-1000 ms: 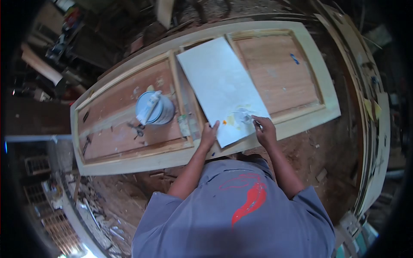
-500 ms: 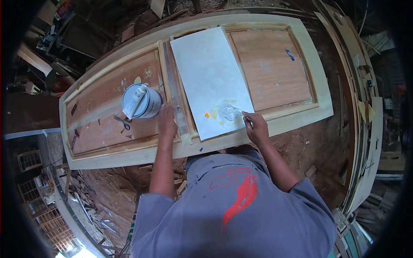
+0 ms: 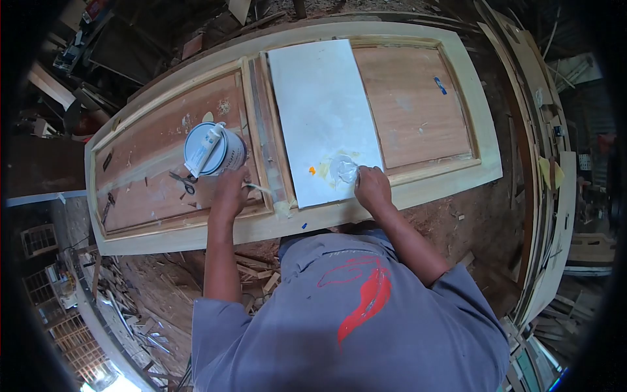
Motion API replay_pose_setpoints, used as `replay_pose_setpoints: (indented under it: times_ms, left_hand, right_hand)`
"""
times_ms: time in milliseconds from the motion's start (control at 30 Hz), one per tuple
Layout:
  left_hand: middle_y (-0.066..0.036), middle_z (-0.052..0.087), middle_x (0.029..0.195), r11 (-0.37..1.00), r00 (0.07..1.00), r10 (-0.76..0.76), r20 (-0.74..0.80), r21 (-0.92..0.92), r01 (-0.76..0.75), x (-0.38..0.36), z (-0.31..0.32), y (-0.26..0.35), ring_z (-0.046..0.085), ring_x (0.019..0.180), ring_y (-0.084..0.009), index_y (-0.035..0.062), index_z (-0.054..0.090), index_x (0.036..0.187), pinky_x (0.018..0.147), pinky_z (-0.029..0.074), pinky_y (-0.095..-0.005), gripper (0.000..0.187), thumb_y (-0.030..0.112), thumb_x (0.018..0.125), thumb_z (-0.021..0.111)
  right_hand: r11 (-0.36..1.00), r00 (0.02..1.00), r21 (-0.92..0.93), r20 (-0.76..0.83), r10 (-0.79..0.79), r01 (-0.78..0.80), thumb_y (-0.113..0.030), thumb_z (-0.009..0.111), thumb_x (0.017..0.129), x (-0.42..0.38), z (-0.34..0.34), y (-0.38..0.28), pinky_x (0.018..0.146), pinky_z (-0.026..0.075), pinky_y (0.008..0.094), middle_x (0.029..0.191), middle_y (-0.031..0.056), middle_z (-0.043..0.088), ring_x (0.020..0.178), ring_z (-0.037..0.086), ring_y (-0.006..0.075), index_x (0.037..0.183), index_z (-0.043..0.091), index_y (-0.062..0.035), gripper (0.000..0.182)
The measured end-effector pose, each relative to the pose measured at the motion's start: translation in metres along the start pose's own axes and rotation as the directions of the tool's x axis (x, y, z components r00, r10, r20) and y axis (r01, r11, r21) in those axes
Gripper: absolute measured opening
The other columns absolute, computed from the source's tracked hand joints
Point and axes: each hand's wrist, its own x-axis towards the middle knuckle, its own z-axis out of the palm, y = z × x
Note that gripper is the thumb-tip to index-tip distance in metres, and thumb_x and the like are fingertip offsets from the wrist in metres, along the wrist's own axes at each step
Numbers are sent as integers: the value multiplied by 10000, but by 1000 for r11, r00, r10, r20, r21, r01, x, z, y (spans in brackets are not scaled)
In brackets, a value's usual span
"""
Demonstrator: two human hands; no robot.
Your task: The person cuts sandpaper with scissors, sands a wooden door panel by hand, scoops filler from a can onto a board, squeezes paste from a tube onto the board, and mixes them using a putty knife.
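A white board lies across a wooden panel door. White paste is spread near the board's front edge, beside a small orange dab. At the paste's right side my right hand is closed on a small spreader, mostly hidden by the fingers. My left hand is closed in front of a round can, with a thin pale stick jutting from it to the right. A white tube rests on the can's lid. Scissors lie left of this hand.
Blue pieces lie on the door, one on the right panel and one on the front rail. A hammer-like tool is at the left. Long boards stand along the right, and wood scraps litter the floor.
My left hand has shifted left and a thin pale stick now shows in it. My right hand has moved slightly left, closer over the paste. The white board appears turned a little.
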Motion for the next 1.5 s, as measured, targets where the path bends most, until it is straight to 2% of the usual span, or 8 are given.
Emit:
replay_pose_setpoints:
  times_ms: [200, 333, 533, 733, 833, 933, 1067, 1500]
  left_hand:
    - [-182, 743, 977, 783, 880, -475, -30, -472, 406, -8, 31, -12, 740, 875, -278, -15, 589, 1122, 773, 566, -403, 294, 99, 927, 778]
    - [-257, 743, 1048, 687, 792, -595, -140, -600, 410, -2, 102, -41, 748, 988, -404, -61, 602, 1214, 872, 567, -447, 500, 236, 882, 828]
    - [-331, 617, 1346, 741, 749, -633, -198, -436, 511, -1, 94, -4, 602, 1256, -502, -68, 510, 1379, 1063, 467, -530, 621, 231, 907, 782]
    - [-299, 576, 1405, 764, 658, -632, -409, -188, 617, -12, 120, 12, 527, 1337, -476, -53, 514, 1410, 1126, 415, -537, 673, 304, 904, 778]
    - [-276, 605, 1334, 923, 810, -377, -450, -107, 370, -20, 128, 18, 540, 1289, -459, -41, 553, 1382, 1113, 430, -533, 663, 319, 883, 800]
    - [-263, 619, 1266, 923, 911, -337, -238, -274, 270, -12, 140, 44, 555, 1246, -437, -32, 580, 1358, 1086, 448, -526, 673, 338, 855, 831]
    - [-241, 651, 1234, 911, 892, -388, -233, -246, 333, -3, 156, 62, 616, 1178, -422, -23, 589, 1326, 1042, 482, -502, 660, 301, 824, 871]
    - [-259, 633, 1264, 719, 797, -589, -136, -538, 440, 3, 161, 72, 605, 1214, -419, -42, 568, 1307, 1040, 489, -480, 663, 212, 793, 899]
  right_hand:
    - [998, 999, 58, -23, 24, -23, -132, 638, 965, -6, -2, -5, 833, 534, 536, 928, 219, 717, 928, 672, 414, 1071, 721, -21, 175]
    - [996, 995, 68, -84, 61, -56, -141, 644, 959, -11, -7, -9, 816, 546, 539, 896, 219, 718, 913, 690, 403, 1062, 739, -26, 181]
    - [995, 996, 65, -45, 78, -75, -141, 654, 955, -14, -11, -11, 833, 552, 527, 951, 213, 738, 936, 689, 406, 1087, 748, -34, 195]
    - [979, 991, 162, -56, -118, 125, -78, 662, 918, -16, -23, -5, 873, 561, 478, 1054, 134, 778, 1014, 679, 361, 1133, 789, -71, 250]
    - [941, 949, 128, -56, -309, 314, -42, 651, 885, -12, -29, -2, 906, 561, 455, 1106, 90, 790, 1071, 676, 321, 1134, 809, -113, 304]
    - [890, 890, 9, 27, -455, 455, -36, 633, 867, -4, -28, -7, 961, 540, 429, 1187, 62, 780, 1152, 655, 294, 1143, 808, -142, 344]
    - [776, 780, -94, 145, -609, 624, -29, 624, 857, 19, -16, -25, 1003, 518, 413, 1256, 26, 752, 1186, 622, 280, 1162, 800, -190, 387]
    - [586, 588, -144, 407, -699, 797, -90, 625, 841, 40, -12, -5, 949, 491, 450, 920, 131, 731, 1056, 656, 327, 799, 724, -69, 110]
